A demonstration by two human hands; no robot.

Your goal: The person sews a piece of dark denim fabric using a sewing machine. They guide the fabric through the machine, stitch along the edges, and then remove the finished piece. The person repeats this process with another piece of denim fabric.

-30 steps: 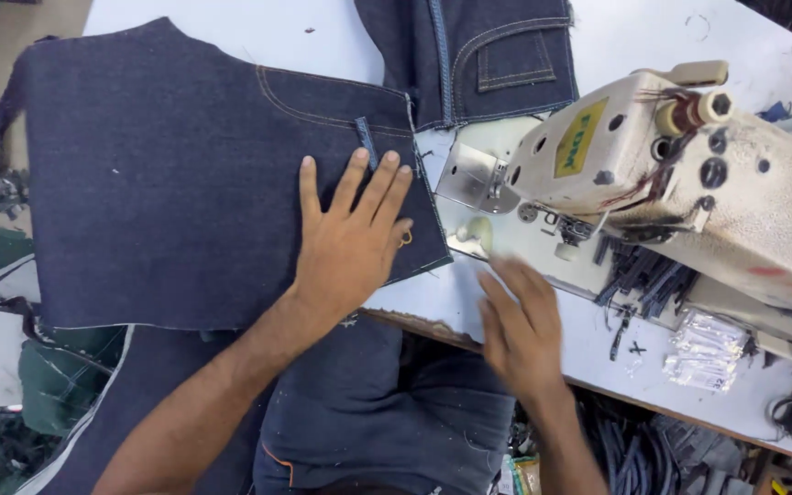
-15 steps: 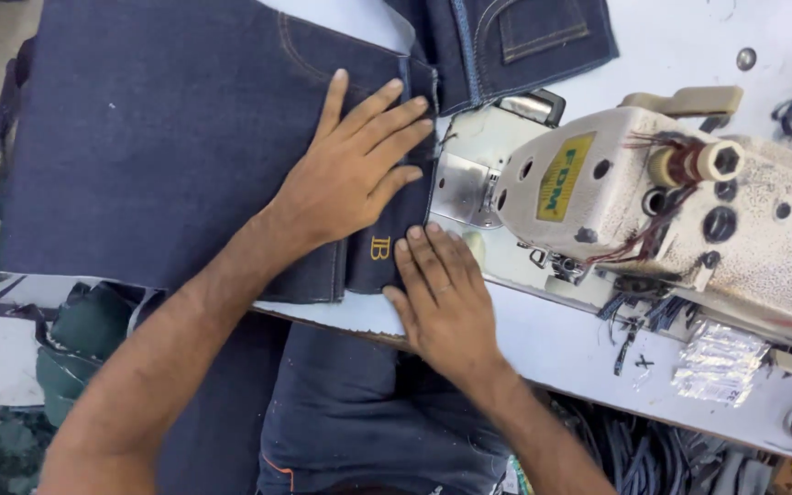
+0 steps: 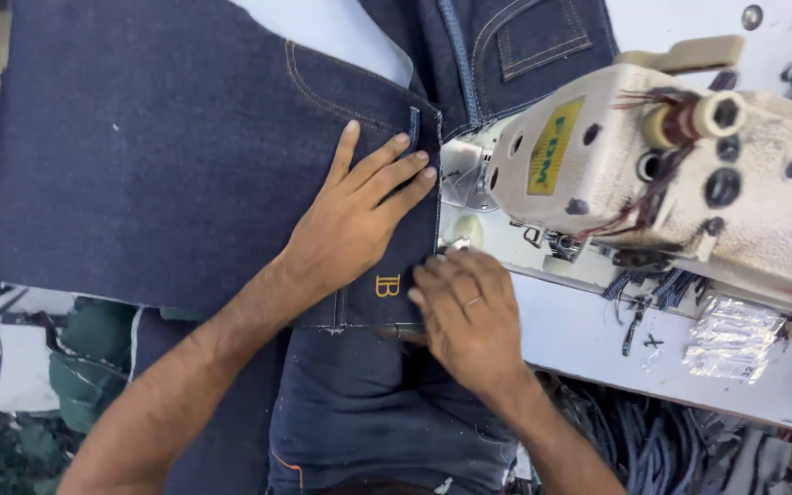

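Nearest me, low in the frame, my right hand [image 3: 469, 316] curls knuckles-up on the lower corner of the denim panel [image 3: 167, 174], fingertips pinching its edge, I think. My left hand [image 3: 359, 215] lies flat, fingers spread, pressing the panel to the tabletop [image 3: 579, 335] at centre. The cloth looks soft but heavy and floppy; I'd grip its stitched edges. Farther right sits the sewing machine [image 3: 671, 156].

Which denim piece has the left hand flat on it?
The large denim panel left of the sewing machine, under the left hand; the pocketed piece lies untouched.
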